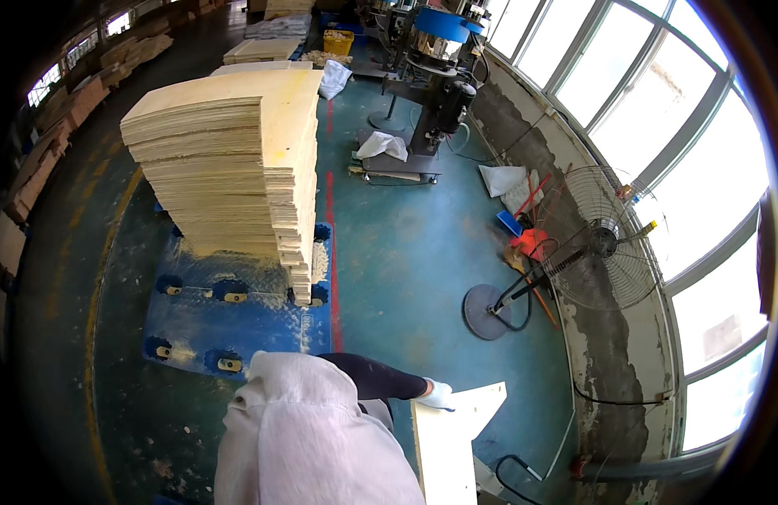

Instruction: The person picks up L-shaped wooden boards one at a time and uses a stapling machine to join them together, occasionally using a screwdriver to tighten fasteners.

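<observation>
My left arm, in a pale smock over a black sleeve, bends across to the right at the lower edge. My left hand (438, 396), in a whitish glove, is closed on the far left edge of a pale plywood board (449, 442). The board is overexposed, with a pointed corner running out to the right, and its near end leaves the picture. My right hand is out of sight. Ahead to the left rises a tall stack of plywood sheets (199, 168), its edges uneven, on a blue plastic pallet (237, 328).
A wire-cage floor fan (603, 238) stands by the windowed wall on the right, with a blue dustpan (510, 223) and white sacks (502, 179) near it. A machine (439, 101) with a blue top is farther off. A black cable (515, 471) lies at lower right.
</observation>
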Motion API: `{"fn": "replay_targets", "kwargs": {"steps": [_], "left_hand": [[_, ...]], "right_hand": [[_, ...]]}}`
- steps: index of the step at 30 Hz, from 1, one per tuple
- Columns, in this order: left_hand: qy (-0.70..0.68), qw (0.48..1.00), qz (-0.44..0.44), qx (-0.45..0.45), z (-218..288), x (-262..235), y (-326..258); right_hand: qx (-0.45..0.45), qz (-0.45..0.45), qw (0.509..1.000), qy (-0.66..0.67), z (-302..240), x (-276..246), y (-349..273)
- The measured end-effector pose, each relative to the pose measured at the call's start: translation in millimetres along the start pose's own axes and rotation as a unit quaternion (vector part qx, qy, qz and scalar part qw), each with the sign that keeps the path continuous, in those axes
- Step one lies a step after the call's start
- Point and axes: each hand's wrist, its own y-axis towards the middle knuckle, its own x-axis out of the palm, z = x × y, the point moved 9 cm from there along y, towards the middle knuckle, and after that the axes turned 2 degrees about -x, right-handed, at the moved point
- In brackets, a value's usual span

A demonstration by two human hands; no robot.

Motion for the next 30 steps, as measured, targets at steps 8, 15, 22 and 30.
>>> {"fn": "replay_targets", "kwargs": {"steps": [8,15,22,30], "left_hand": [[-0.075,0.987,-0.144,0.021,-23,43,-61],[-0.006,0.995,-0.009,0.096,-3,45,-60],[-0.257,0.953,0.011,0.160,87,-6,-61],[-0.228,0.947,-0.122,0.192,202,22,46]], "right_hand": [[-0.010,0.044,0.999,0.016,4,-70,-93],[-0.052,0.146,0.985,0.075,0,-178,-178],[-0.062,0.231,0.921,0.308,-29,-206,-209],[-0.127,0.342,0.861,0.354,-28,-213,-173]]}}
